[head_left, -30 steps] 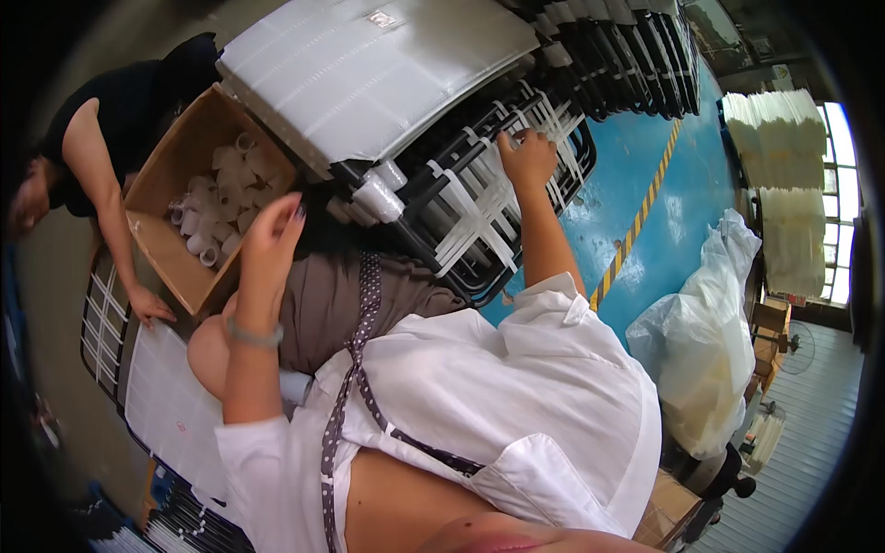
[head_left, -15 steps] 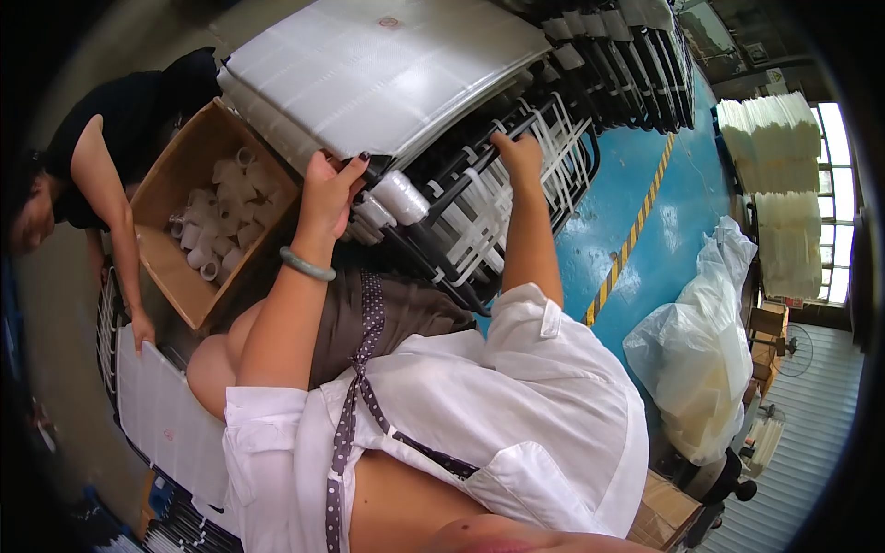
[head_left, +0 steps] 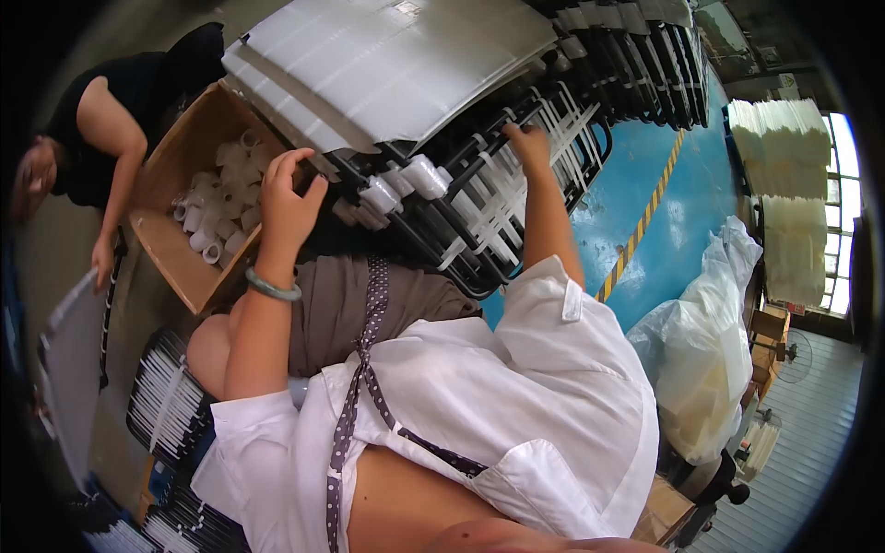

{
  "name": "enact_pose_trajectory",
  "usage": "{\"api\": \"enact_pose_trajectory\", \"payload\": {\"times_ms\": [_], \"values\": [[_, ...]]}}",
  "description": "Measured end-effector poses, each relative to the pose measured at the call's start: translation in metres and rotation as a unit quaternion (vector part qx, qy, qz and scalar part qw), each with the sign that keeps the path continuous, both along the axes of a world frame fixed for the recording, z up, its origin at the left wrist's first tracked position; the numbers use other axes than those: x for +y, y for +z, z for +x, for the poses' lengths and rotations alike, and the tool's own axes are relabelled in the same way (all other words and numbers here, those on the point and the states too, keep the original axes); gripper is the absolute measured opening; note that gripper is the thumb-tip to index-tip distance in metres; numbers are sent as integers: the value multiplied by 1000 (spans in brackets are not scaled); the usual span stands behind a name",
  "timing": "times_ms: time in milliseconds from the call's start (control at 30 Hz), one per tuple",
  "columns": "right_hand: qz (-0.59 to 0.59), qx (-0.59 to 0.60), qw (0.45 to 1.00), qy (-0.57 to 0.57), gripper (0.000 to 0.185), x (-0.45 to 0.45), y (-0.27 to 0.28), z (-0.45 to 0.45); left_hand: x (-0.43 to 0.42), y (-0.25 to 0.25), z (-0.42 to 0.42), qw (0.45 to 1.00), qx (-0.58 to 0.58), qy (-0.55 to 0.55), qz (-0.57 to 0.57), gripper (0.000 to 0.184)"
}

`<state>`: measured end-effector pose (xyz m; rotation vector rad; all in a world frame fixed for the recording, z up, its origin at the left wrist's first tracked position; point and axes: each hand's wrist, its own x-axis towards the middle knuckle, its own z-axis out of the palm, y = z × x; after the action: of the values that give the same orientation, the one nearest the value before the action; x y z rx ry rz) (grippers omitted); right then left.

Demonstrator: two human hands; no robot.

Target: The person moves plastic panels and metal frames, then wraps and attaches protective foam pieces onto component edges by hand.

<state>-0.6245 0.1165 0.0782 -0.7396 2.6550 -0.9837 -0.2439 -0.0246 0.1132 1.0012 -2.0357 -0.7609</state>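
Note:
My left hand (head_left: 289,201), with a bracelet on its wrist, is raised beside the near corner of the stacked pale panels (head_left: 396,64). Its fingers are curved and apart, and nothing shows between them. On the right, my right hand (head_left: 529,150) has its fingers bent round a black tube frame (head_left: 479,166) with white straps. Clear-wrapped white rolls (head_left: 426,177) sit on the tubes between my hands. The top panel lies slightly askew over those below.
At the left a co-worker (head_left: 111,129) holds a grey panel (head_left: 74,359) upright. A cardboard box (head_left: 166,263) of white tube pieces stands beside my left arm. Folded black frames (head_left: 636,64) stand at the back. A plastic bag (head_left: 705,350) lies on the blue floor (head_left: 627,166).
My left hand has come off the panel corner and moved left. Another wrapped roll shows at that corner. My right hand shifted slightly right. The co-worker has lifted a panel off a stack.

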Motion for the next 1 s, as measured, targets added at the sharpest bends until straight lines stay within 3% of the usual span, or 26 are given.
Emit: {"api": "enact_pose_trajectory", "payload": {"times_ms": [33, 100, 167, 233, 300, 367, 467, 567, 667, 767, 933, 1000], "values": [[-56, -35, 998, -10, 44, -3, -6, -4, 9, 0, 6, 994, -32, 25, -102, 43], [-37, -39, 998, -34, 46, -10, 23, 17, 29, -18, 6, 996, -53, 70, -24, 78], [-12, -6, 1000, -23, 50, -16, 30, 26, 40, -74, -5, 991, -46, 70, 109, 85], [29, -22, 999, -3, 53, -22, 31, 39, 53, -54, -19, 921, 188, -69, 335, 88], [72, 74, 995, -10, 56, -27, 1, 32, 55, -64, -22, 989, 29, -48, 138, 86], [87, 68, 994, -25, 55, -27, 31, 49, 56, -64, -18, 983, -18, -105, 148, 84], [56, 61, 996, -22, 55, -25, 12, 22, 67, -69, -8, 976, 2, -160, 149, 83], [112, 40, 993, 3, 55, -15, 6, 5, 66, -61, -6, 977, -73, -144, 138, 82], [163, 157, 973, -35, 56, -8, -21, 12, 59, -61, -11, 979, -96, -139, 113, 79], [151, 179, 967, -98, 54, -10, -34, 24, 47, -77, -18, 986, -39, -143, 80, 76], [141, 168, 958, -186, 51, -41, -28, 50, 41, -76, -12, 980, -139, -141, 5, 66], [152, 157, 957, -193, 52, -47, -27, 51, 43, -70, -7, 972, -164, -166, 40, 62]]}}
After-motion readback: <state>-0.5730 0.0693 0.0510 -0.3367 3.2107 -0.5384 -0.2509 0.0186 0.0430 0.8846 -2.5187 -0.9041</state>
